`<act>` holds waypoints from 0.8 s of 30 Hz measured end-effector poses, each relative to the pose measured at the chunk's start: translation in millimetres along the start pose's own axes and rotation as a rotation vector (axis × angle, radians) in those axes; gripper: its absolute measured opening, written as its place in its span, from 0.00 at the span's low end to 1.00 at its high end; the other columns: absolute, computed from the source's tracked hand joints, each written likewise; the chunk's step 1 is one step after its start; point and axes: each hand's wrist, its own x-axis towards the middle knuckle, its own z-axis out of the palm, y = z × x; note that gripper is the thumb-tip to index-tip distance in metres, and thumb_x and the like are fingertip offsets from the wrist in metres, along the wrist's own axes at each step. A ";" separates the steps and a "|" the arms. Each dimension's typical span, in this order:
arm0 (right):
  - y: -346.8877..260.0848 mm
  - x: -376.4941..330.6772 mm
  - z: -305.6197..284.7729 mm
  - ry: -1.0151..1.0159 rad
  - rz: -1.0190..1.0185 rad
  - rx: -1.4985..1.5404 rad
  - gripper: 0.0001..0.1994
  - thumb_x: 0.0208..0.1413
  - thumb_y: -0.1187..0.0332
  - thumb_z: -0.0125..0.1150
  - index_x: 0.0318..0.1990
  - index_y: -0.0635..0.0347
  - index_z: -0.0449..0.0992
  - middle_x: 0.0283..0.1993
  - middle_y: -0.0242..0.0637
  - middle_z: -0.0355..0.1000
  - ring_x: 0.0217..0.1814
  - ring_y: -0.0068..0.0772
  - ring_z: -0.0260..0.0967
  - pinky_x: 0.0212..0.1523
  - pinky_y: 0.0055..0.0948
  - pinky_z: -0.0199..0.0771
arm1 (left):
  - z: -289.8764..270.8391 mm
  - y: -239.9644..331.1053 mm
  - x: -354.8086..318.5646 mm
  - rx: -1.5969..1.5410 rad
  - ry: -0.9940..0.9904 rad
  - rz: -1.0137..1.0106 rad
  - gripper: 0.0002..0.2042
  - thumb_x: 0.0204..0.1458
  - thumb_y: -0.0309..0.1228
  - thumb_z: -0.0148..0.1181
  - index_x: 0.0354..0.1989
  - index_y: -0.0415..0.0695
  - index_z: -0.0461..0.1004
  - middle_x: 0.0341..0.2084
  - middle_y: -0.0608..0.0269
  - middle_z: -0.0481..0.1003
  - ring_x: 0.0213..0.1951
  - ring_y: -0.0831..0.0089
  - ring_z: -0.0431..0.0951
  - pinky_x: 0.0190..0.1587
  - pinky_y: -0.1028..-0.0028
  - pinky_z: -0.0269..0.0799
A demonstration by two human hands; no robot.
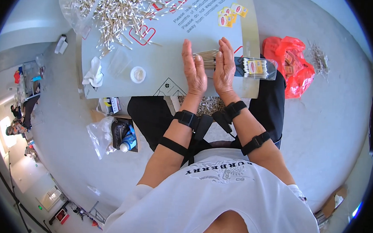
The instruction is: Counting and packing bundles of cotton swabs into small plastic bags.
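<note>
A bundle of cotton swabs lies sideways on the table between my two upright palms. At its left end stands my left hand, fingers straight and stretched away from me. My right hand faces it at the other end, its fingers likewise extended. Both palms appear to touch the swab ends, though the contact is partly hidden. Just right of my right hand, a clear packet of cotton swabs with a yellow card lies at the table's edge. A large loose heap of cotton swabs covers the far left.
A clear plastic bag borders the heap. Yellow cards lie at the far right of the table. A round white tub and crumpled tissue sit nearer left. On the floor are a red bag and a box holding a blue bottle.
</note>
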 end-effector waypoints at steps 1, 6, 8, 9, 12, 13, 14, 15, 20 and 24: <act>0.7 -0.1 0.6 0.007 0.001 0.008 0.14 0.63 0.75 0.46 0.55 0.68 0.67 0.63 0.50 0.60 0.66 0.48 0.58 0.64 0.37 0.58 | 1.2 0.8 -0.8 -0.001 0.000 -0.003 0.27 0.66 0.40 0.39 0.67 0.35 0.49 0.68 0.47 0.50 0.69 0.56 0.48 0.69 0.62 0.44; -0.1 3.4 -6.6 -0.024 0.023 0.042 0.13 0.63 0.75 0.48 0.53 0.68 0.68 0.61 0.49 0.63 0.63 0.45 0.61 0.62 0.34 0.60 | 1.6 -1.6 1.8 -0.190 0.146 -0.021 0.23 0.64 0.36 0.46 0.63 0.38 0.58 0.62 0.52 0.60 0.64 0.63 0.58 0.65 0.66 0.54; 4.1 6.6 -16.6 -0.052 -0.023 0.007 0.12 0.61 0.76 0.50 0.51 0.67 0.70 0.59 0.47 0.65 0.59 0.41 0.65 0.59 0.31 0.64 | -18.2 -9.9 14.5 0.033 0.136 0.084 0.20 0.60 0.30 0.50 0.60 0.39 0.63 0.58 0.52 0.64 0.61 0.61 0.62 0.62 0.66 0.57; 2.6 8.5 -22.0 -0.074 -0.066 -0.059 0.12 0.61 0.76 0.51 0.51 0.66 0.70 0.58 0.46 0.66 0.56 0.40 0.67 0.56 0.31 0.66 | -31.2 -14.5 22.0 0.253 0.121 0.173 0.18 0.56 0.23 0.53 0.56 0.40 0.67 0.54 0.52 0.68 0.58 0.58 0.65 0.60 0.65 0.60; 10.7 14.6 -36.4 -0.102 -0.079 -0.110 0.10 0.60 0.76 0.52 0.48 0.66 0.71 0.55 0.45 0.68 0.53 0.41 0.68 0.54 0.31 0.67 | -60.9 -8.3 59.0 0.664 0.133 0.179 0.17 0.44 0.16 0.56 0.44 0.41 0.72 0.45 0.51 0.71 0.50 0.54 0.68 0.52 0.63 0.65; 10.4 15.1 -35.8 -0.122 -0.078 -0.149 0.09 0.60 0.76 0.53 0.47 0.66 0.71 0.54 0.45 0.68 0.51 0.43 0.68 0.53 0.31 0.68 | -73.9 -10.1 69.1 0.899 0.110 0.151 0.17 0.42 0.16 0.56 0.43 0.41 0.72 0.44 0.51 0.71 0.49 0.53 0.68 0.51 0.63 0.65; 10.0 15.1 -34.6 -0.142 -0.079 -0.187 0.08 0.59 0.75 0.53 0.46 0.66 0.71 0.53 0.45 0.69 0.50 0.44 0.69 0.52 0.31 0.69 | -85.4 -11.1 77.0 0.907 0.115 0.153 0.17 0.42 0.16 0.56 0.43 0.41 0.72 0.44 0.51 0.71 0.49 0.53 0.68 0.51 0.63 0.65; 9.7 14.5 -33.8 -0.143 -0.081 -0.180 0.08 0.59 0.75 0.53 0.46 0.66 0.71 0.53 0.45 0.69 0.50 0.44 0.69 0.52 0.31 0.69 | -94.6 -12.2 84.6 0.963 0.183 0.110 0.14 0.41 0.19 0.58 0.40 0.40 0.72 0.42 0.49 0.73 0.48 0.51 0.69 0.49 0.61 0.67; 9.7 11.7 -34.0 -0.148 -0.100 -0.213 0.08 0.59 0.75 0.54 0.45 0.65 0.71 0.51 0.45 0.69 0.48 0.45 0.70 0.50 0.32 0.71 | -113.7 -8.8 117.7 0.951 0.288 -0.359 0.06 0.42 0.29 0.61 0.29 0.42 0.77 0.30 0.48 0.78 0.34 0.49 0.78 0.37 0.57 0.72; 10.1 12.2 -33.4 -0.160 -0.123 -0.230 0.08 0.59 0.75 0.54 0.45 0.65 0.71 0.51 0.45 0.69 0.48 0.45 0.70 0.49 0.32 0.71 | -115.8 -9.8 124.0 0.867 0.035 -0.368 0.04 0.41 0.26 0.59 0.27 0.45 0.78 0.32 0.52 0.77 0.38 0.50 0.76 0.40 0.58 0.72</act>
